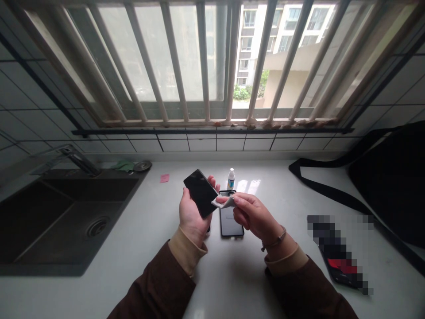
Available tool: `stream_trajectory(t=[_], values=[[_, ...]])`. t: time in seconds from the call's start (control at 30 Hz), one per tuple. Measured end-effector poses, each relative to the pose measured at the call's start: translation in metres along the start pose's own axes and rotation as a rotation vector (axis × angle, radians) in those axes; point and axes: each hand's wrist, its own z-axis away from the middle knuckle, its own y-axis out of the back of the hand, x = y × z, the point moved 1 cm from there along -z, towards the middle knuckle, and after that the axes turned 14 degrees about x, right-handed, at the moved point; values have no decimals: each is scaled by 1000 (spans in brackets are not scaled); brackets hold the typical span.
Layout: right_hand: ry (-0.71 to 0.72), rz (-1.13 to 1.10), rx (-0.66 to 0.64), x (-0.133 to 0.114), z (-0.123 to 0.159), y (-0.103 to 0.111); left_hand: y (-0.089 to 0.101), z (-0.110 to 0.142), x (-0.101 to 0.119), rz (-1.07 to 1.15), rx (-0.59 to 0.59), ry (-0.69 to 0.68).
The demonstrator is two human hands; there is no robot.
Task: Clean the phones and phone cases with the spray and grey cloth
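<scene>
My left hand (191,212) is closed around a black phone (200,192), holding it tilted above the white counter (232,274). My right hand (252,215) pinches a small white wipe (222,202) against the phone's right edge. Under my hands a second dark phone (230,221) lies flat on the counter. A small white bottle with a blue label (231,178) stands just behind it.
A dark sink (63,217) with a tap (79,160) fills the left side. A pink slip (164,178) lies near it, a green cloth (123,165) and round strainer (142,166) behind. A black bag with strap (392,186) sits right; a blurred dark object (341,257) lies near the front right.
</scene>
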Motion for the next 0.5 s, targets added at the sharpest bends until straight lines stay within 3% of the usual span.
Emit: stream_trajectory(t=[0.07, 0.13, 0.27, 0.37, 0.5], values=[[-48, -54, -47, -3, 1, 2, -1, 3, 0, -19, 6, -23], [-79, -188, 13, -6, 0, 5, -2, 6, 0, -76, -15, -44], [-21, -512, 420, -6, -12, 17, 0, 16, -6, -285, -116, -84], [1, -536, 690, 1, -23, 24, 4, 22, -13, -448, -229, -102], [41, -363, 784, 10, -26, 26, 8, 25, -22, -598, -388, -103]])
